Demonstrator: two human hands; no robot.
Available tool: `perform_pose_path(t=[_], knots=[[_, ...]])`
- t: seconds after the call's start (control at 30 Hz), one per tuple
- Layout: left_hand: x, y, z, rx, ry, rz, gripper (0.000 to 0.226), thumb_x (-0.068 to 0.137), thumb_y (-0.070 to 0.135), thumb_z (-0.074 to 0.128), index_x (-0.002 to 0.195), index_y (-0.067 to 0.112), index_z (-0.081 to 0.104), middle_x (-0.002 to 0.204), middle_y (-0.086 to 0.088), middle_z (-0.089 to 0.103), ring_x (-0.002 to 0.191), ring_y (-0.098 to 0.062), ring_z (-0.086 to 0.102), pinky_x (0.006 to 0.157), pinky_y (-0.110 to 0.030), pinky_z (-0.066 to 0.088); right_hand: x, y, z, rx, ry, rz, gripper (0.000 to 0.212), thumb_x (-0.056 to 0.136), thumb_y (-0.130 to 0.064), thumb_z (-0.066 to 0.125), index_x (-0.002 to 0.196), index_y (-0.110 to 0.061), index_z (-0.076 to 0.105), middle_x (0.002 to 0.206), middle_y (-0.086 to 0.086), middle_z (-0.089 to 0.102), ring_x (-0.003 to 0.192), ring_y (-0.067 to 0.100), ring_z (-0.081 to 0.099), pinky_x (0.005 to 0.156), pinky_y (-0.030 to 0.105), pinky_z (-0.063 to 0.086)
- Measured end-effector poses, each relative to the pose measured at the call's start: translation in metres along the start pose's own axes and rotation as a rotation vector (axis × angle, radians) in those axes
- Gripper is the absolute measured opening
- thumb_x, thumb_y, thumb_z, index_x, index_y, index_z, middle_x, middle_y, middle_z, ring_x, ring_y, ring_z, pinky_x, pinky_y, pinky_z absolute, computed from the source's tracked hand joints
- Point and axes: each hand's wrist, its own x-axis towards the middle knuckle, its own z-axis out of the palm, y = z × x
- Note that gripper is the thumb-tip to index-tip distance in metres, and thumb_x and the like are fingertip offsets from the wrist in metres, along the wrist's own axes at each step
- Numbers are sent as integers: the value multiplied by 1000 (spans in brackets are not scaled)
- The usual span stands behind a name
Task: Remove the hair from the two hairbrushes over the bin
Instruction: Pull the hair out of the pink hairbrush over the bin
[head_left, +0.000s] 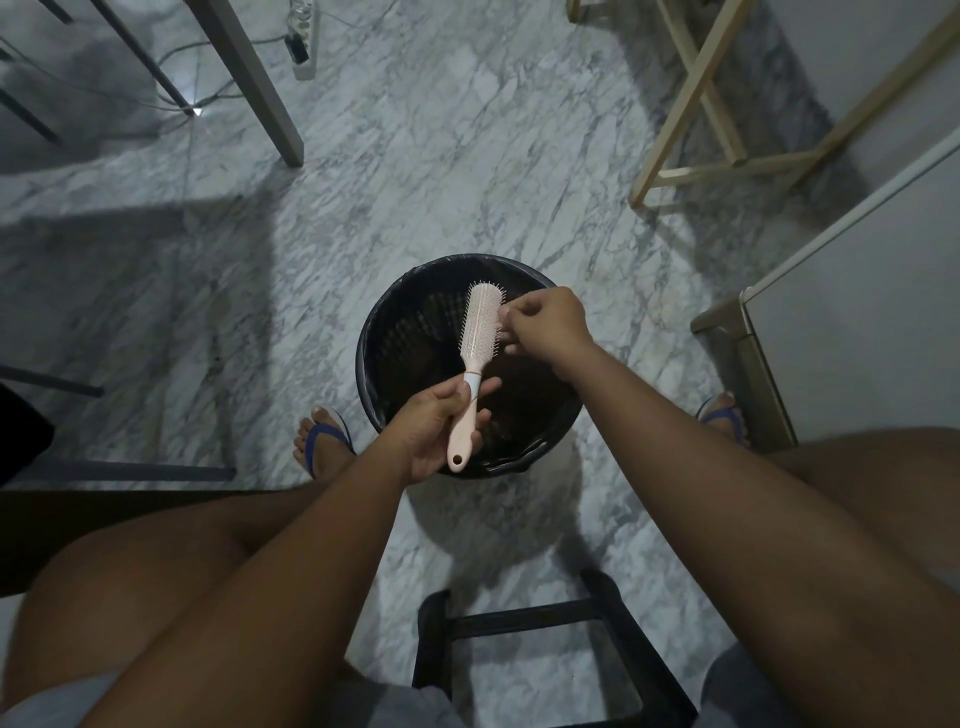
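Flanking bin: feet, stool.

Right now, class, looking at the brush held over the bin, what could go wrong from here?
1. The right hand pinches at the edge of the hairbrush near the black bin rim; pulled hair might drift onto the marble floor.
2. The left hand holds only the handle, so a hard tug could twist the brush loose.

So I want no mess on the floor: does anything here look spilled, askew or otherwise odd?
Nothing stands out. The pink plastic hairbrush is held over the round black lined bin, left hand on its handle, right hand pinching at the bristles. No hair shows on the grey marble floor around it.
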Motion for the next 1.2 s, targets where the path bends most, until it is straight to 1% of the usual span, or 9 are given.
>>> perform_pose_path(t=[0.17,0.27,0.4,0.57,0.77,0.93,1.03,1.1,1.2], knots=[[3,-1,0,-114,7,7,31,105,16,38,131,13,53,129,-5,66,69,-12,61,52,-24,48,1,0,0,134,57,85,21,105,-9,46,113,2,62,101,14,69,77,16,69,59,27,61],[4,0,3,-110,14,10,29,105,16,38,128,14,55,128,-4,66,68,-11,62,51,-23,47,-2,5,1,65,-42,54,19,101,-14,57,110,0,64,106,16,70,91,22,71,62,31,63],[6,-1,4,-55,5,-6,31,104,16,39,131,19,56,127,-3,68,74,-14,64,57,-28,50,-2,11,4,-32,-72,1,33,79,-24,85,98,-2,71,91,12,74,84,21,75,65,31,64],[5,-3,0,30,28,-13,32,105,15,39,133,18,55,128,-2,67,81,-18,62,62,-32,50,0,11,5,-183,-6,-15,15,90,-18,73,94,-3,75,86,12,75,77,21,74,64,28,63],[4,0,1,-26,11,21,30,105,14,38,127,16,58,129,-3,67,75,-15,60,58,-28,47,0,11,3,55,-5,42,20,101,-13,57,103,2,69,84,7,69,67,8,65,59,19,58],[7,1,5,26,63,30,29,104,14,39,126,14,58,125,-4,68,75,-15,60,57,-29,47,2,14,5,-206,115,-126,20,98,-17,61,89,-4,74,71,0,70,51,-2,60,56,12,51],[9,0,3,-6,136,57,32,104,15,40,132,10,54,126,-4,68,75,-15,60,55,-28,47,6,9,0,-232,126,-136,21,96,-22,65,80,-13,75,70,-4,72,62,6,67,70,25,58],[8,2,-1,-15,161,74,33,104,15,40,134,9,53,128,-5,66,75,-15,59,54,-27,47,8,3,-4,-158,129,-135,23,94,-26,65,73,-21,73,73,-3,75,67,10,68,74,32,59],[6,3,-6,-16,156,77,33,104,15,40,134,9,52,129,-4,65,77,-15,58,53,-27,48,11,-10,-8,96,207,-160,17,97,-21,63,87,-11,73,76,1,73,62,9,62,67,25,57]])
